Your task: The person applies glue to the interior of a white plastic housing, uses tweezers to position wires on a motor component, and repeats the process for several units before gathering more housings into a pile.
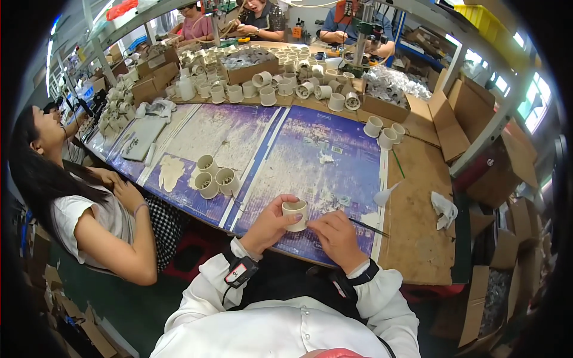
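Observation:
A short cream plastic cup-shaped part (pixel 295 215) stands upright in my left hand (pixel 273 224), its open top facing up. The fingers and thumb of that hand wrap round its side. My right hand (pixel 338 237) is closed in a pinch beside the cup's lower right side. From behind this hand a thin dark stick-like tool (pixel 370 227) sticks out to the right; its other end is hidden by the fingers. To the left, three similar cups (pixel 206 185) stand close together with small metal-looking pieces inside and a thin wire beside them.
Many cream cups (pixel 267 96) crowd the far table. Cartons (pixel 250 72) of small parts stand among them. Three cups (pixel 387 139) and a green stick (pixel 398 164) sit at right, with a crumpled white cloth (pixel 443 210) nearer. A person (pixel 95 215) sits at my left; others work across the table.

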`<state>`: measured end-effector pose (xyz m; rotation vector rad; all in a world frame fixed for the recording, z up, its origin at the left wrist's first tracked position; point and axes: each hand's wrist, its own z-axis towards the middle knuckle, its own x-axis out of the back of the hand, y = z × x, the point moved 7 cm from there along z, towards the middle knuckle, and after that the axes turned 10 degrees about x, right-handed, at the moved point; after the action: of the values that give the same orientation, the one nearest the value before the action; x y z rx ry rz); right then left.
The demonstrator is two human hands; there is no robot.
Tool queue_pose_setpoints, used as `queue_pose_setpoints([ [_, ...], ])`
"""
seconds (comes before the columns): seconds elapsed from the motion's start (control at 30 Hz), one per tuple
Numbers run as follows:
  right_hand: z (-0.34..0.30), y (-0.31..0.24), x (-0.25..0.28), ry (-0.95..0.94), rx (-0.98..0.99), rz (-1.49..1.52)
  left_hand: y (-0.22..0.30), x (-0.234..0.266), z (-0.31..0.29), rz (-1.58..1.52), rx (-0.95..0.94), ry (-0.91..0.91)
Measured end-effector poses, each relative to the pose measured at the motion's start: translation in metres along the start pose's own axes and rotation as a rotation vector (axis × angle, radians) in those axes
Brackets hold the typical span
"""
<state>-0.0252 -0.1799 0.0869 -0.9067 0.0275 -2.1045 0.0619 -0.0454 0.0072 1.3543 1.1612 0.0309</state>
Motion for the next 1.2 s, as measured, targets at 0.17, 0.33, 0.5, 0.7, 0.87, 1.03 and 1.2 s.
queue_pose_setpoints([
  [0.17, -0.001, 0.008, -0.005, -0.056, -0.011, -0.039, 0.004, 0.005, 0.001, 0.041, -0.051, 0.021],
  [0.33, -0.002, -0.003, -0.01, -0.174, 0.19, -0.203, 0.002, 0.003, -0.001, 0.175, -0.093, 0.026],
  [0.5, -0.009, -0.001, -0.013, -0.211, 0.133, -0.198, 0.0, 0.003, -0.003, 0.303, -0.162, 0.008],
  [0.7, -0.001, -0.007, -0.005, -0.098, 0.038, -0.142, 0.003, 0.003, -0.004, 0.126, -0.141, -0.028],
  [0.87, -0.006, -0.005, -0.007, -0.083, 0.1, -0.089, 0.002, 0.002, -0.003, 0.12, -0.127, -0.034],
  [1.03, -0.009, -0.004, -0.01, -0.095, 0.099, -0.032, -0.001, 0.006, -0.003, 0.154, -0.143, -0.062],
  [1.2, -0.012, -0.001, -0.008, -0.099, 0.005, 0.008, 0.0, 0.003, -0.004, 0.142, -0.17, -0.06],
])
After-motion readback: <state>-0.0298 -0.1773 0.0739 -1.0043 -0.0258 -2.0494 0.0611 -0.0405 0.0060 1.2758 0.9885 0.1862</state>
